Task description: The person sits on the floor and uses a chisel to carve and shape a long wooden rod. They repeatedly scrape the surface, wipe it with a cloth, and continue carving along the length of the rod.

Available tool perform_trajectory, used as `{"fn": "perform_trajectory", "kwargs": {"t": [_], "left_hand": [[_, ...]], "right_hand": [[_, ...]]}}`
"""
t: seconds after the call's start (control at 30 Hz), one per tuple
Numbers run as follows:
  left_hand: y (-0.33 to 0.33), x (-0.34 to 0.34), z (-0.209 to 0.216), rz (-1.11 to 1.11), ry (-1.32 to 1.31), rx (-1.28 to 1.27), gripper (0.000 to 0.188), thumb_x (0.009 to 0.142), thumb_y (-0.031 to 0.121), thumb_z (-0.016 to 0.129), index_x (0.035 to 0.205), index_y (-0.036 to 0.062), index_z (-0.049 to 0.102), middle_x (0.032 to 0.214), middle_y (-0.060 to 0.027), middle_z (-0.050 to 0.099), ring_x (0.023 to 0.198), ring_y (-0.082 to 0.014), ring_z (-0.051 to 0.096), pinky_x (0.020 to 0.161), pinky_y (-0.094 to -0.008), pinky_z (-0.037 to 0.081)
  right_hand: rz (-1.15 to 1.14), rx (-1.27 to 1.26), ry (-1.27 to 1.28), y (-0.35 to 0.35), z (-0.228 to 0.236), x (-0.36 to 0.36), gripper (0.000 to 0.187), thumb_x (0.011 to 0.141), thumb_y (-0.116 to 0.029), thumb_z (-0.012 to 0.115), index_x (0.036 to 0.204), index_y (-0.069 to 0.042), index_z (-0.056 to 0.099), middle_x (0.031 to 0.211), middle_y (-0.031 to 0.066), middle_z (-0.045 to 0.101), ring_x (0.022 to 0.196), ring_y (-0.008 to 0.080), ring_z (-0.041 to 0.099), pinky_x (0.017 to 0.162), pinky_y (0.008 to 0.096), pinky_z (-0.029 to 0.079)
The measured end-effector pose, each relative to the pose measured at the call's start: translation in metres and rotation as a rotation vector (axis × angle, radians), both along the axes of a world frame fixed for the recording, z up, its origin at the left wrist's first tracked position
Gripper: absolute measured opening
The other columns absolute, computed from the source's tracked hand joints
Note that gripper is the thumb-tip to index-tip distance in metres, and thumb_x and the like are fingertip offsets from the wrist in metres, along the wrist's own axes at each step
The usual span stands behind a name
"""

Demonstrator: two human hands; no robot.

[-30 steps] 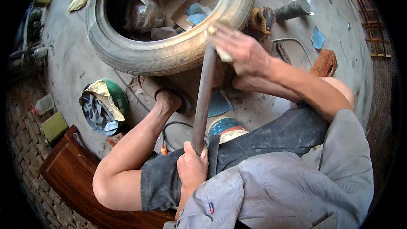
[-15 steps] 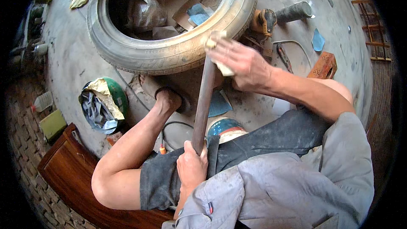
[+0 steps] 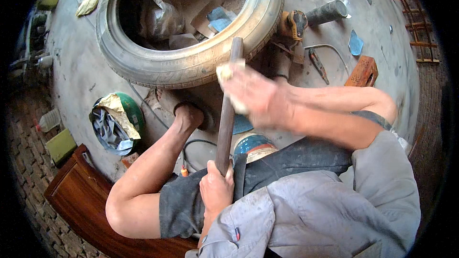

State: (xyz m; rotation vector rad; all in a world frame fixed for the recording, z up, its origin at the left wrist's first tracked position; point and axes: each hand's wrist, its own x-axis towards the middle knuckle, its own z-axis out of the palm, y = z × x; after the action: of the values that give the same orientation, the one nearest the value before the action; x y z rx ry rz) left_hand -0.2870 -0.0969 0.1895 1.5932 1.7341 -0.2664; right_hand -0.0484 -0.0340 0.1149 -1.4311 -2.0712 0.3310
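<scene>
My left hand is closed round the lower end of a dark wooden rod, near my lap. The rod slants up and away from me, its far end by the edge of an old tyre. A folded piece of cream-coloured sandpaper lies against the rod's upper part. My right hand, blurred by motion, presses it there. The rod's tip sticks out beyond the fingers. Part of the sandpaper is hidden under the hand.
A green bucket with crumpled sheets stands at left, near a dark wooden panel. Inside the tyre lie a plastic bag and blue scraps. At right are a power tool, a dark cylinder, a cutter knife and a reddish block.
My right hand has slid down the rod toward me with the sandpaper, baring the rod's far tip. My left hand keeps its hold at the lower end.
</scene>
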Motion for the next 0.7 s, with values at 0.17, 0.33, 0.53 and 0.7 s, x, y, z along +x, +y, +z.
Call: {"fn": "perform_trajectory", "kwargs": {"t": [0.17,0.33,0.53,0.7], "left_hand": [[-0.001,0.002,-0.001,-0.025,0.029,-0.018,0.038,0.092,0.032,0.072,0.089,-0.0014,0.055,0.076,-0.0314,0.063,0.079,-0.0518,0.063,0.067,-0.0554,0.049],[0.000,0.002,-0.002,-0.028,-0.007,0.012,0.039,0.092,0.032,0.072,0.087,-0.0019,0.053,0.076,-0.0315,0.063,0.079,-0.0516,0.063,0.067,-0.0550,0.049],[-0.003,-0.002,-0.004,-0.038,-0.004,0.001,0.039,0.092,0.031,0.072,0.086,-0.0018,0.052,0.077,-0.0318,0.063,0.079,-0.0510,0.063,0.066,-0.0545,0.048],[-0.002,0.002,-0.002,-0.015,-0.042,0.005,0.040,0.092,0.032,0.072,0.087,-0.0019,0.052,0.077,-0.0320,0.063,0.079,-0.0511,0.063,0.066,-0.0546,0.048]], "right_hand": [[-0.173,-0.008,0.036,0.031,-0.005,0.012,0.046,0.083,-0.009,0.059,0.124,0.011,0.059,0.129,0.0305,0.060,0.127,0.0460,0.054,0.109,0.0500,0.045],[-0.137,-0.075,0.099,-0.008,0.014,-0.025,0.049,0.082,-0.003,0.058,0.129,0.010,0.056,0.127,0.0306,0.060,0.128,0.0459,0.054,0.111,0.0493,0.043],[-0.200,-0.055,0.148,0.000,0.013,-0.030,0.049,0.082,-0.006,0.059,0.127,0.013,0.054,0.125,0.0325,0.060,0.127,0.0498,0.053,0.109,0.0510,0.044],[-0.299,-0.103,0.104,0.022,0.005,-0.010,0.046,0.082,-0.003,0.057,0.125,0.013,0.053,0.125,0.0341,0.058,0.125,0.0517,0.052,0.108,0.0506,0.044]]}}
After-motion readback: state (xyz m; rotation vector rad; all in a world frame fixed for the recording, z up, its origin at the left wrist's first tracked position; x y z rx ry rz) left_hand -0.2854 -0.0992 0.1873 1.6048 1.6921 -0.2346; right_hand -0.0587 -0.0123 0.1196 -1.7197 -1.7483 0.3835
